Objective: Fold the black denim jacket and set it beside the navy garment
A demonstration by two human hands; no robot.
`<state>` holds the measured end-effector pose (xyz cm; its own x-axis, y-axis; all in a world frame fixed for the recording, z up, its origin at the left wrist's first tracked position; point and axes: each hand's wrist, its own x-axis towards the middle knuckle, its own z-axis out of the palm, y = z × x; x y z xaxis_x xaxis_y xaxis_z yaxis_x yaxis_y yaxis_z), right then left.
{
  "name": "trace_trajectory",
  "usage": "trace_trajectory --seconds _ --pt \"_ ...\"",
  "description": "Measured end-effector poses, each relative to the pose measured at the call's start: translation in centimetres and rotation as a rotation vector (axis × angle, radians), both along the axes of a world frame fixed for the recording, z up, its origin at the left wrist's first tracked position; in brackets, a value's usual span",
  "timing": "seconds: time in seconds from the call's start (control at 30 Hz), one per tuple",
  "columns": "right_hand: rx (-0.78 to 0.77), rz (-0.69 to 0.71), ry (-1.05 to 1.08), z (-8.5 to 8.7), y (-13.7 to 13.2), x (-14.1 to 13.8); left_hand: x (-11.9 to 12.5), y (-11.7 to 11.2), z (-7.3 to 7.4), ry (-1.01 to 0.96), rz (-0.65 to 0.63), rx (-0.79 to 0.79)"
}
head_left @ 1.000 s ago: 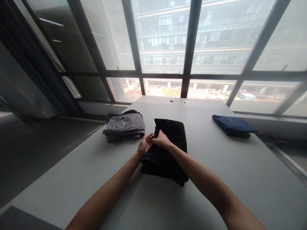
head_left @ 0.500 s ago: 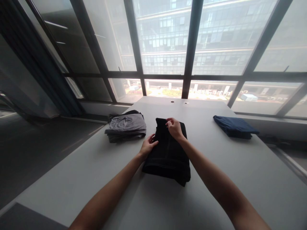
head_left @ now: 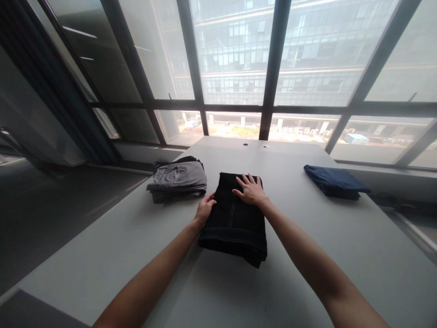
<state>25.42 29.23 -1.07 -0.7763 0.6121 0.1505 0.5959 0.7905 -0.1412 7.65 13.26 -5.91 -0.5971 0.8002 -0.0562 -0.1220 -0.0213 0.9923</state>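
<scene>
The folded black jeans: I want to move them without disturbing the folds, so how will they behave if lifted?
The folded black jeans will probably feel fairly stiff and heavy for cloth, given the thick stitched hem. Their layers are only folded, so they may well flop open if lifted by one edge. Sliding both hands underneath seems safer.

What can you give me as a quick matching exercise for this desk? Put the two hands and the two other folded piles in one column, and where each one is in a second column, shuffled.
Things:
1. left hand
2. right hand
3. folded grey trousers
4. folded navy garment

Places:
A. flat on top of the folded black trousers, fingers spread
B. far right of the desk, untouched
C. against the left edge of the black trousers
D. on the desk just left of the black trousers, untouched

Pairs: 1-C, 2-A, 3-D, 4-B
</scene>
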Motion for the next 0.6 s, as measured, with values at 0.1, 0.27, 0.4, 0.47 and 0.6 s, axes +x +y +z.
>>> trace_trajectory --seconds 0.1,0.27,0.4,0.47,0.6 --pt "0.016 0.003 -0.008 -0.7 -0.1 0.0 0.0 0.0 0.0 0.192 -0.022 0.02" --pt "0.01 0.003 0.026 -1.2 -0.1 0.4 -0.5 0.1 1.5 0.478 -0.012 -0.068" --pt "0.005 -0.006 0.029 -1.2 -0.2 0.3 0.1 1.8 3.6 0.814 -0.04 -0.01" --pt "0.01 -0.008 0.033 -1.2 -0.1 0.2 1.1 3.7 4.3 0.961 -0.139 -0.001" --pt "0.015 -0.001 0.057 -1.2 0.0 0.3 3.3 8.3 4.7 1.143 -0.234 -0.187"
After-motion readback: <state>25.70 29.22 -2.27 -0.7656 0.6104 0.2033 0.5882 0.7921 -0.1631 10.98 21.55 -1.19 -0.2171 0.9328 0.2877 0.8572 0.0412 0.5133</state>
